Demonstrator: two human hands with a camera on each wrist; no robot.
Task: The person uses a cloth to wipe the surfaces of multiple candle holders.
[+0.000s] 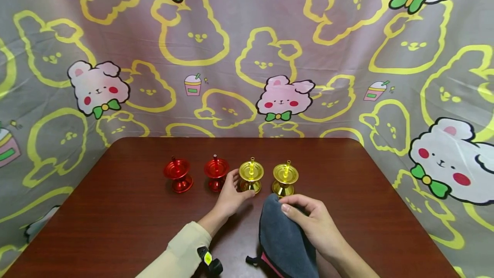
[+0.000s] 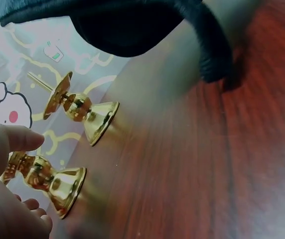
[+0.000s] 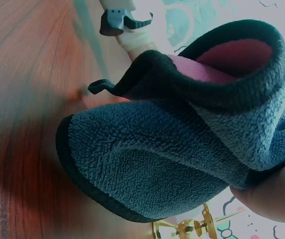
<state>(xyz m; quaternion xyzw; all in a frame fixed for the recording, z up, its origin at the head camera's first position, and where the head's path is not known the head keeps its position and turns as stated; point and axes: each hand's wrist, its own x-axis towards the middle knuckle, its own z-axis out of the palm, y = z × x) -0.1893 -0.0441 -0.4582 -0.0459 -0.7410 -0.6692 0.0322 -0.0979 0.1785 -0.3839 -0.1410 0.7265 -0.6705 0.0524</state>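
Four small metal candle holders stand in a row on the dark wooden table. My left hand reaches round the left gold holder. In the left wrist view the thumb lies above that holder and my fingers below it, spread loosely; contact is unclear. The right gold holder stands free beside it. Just in front of it my right hand grips a grey fleece bootie with a pink lining, held over the table.
Two red holders stand left of the gold ones. A cartoon-print cloth hangs behind and around the table. A black wrist strap sits on my left sleeve.
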